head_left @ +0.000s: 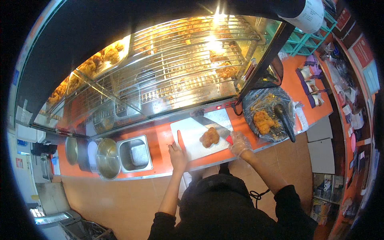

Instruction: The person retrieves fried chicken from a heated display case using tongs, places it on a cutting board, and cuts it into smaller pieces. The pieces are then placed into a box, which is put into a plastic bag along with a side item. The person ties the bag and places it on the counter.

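Note:
A white cutting board (192,150) lies on the orange counter in front of me, with a browned piece of fried chicken (209,137) on it. My right hand (240,144), in a clear plastic glove, is closed round the red handle of a broad-bladed knife (216,127). The blade slants up and left over the board, just behind the chicken and close to it. At the board's left edge is my bare left hand (177,157), its fingers bent against that edge near a red-rimmed slot. The undersides of those fingers are hidden.
A lit glass cabinet (188,68) with wire racks and fried food stands behind the board. Right of the board, a plastic-lined tray (256,132) holds another fried piece and black tongs (283,120). To the left are a square steel pan (149,165) and round steel pots (108,172).

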Demonstrator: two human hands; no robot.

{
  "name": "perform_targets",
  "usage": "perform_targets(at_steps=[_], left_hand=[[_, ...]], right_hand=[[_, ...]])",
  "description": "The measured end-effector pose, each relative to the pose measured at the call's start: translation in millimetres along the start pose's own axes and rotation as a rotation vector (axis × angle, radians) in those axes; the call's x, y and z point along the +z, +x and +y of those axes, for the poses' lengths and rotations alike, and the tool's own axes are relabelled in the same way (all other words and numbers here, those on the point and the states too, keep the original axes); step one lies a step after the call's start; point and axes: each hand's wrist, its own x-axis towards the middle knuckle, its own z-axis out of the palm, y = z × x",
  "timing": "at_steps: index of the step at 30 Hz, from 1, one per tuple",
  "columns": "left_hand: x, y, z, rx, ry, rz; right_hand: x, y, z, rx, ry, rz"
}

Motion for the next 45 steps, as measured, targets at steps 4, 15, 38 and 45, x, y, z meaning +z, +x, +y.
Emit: perform_targets(at_steps=[4, 15, 38, 45], left_hand=[[0.3, -2.6, -6.5, 0.026, -0.039, 0.066], [-44.6, -18.1, -3.5, 0.098, -0.171, 0.186], [-7.3, 2.0, 23.8, 0.309, -0.134, 0.062], [-7.2, 4.4, 25.6, 0.320, -0.129, 0.002]], right_hand=[[0.9, 7.5, 24.5, 0.047, 0.181, -0.090], [-98.4, -29.2, -38.3, 0.169, 0.311, -0.654], [-94.2, 0.5, -69.5, 0.096, 0.135, -0.797], [-77.3, 4.7, -55.9, 0.119, 0.087, -0.803]])
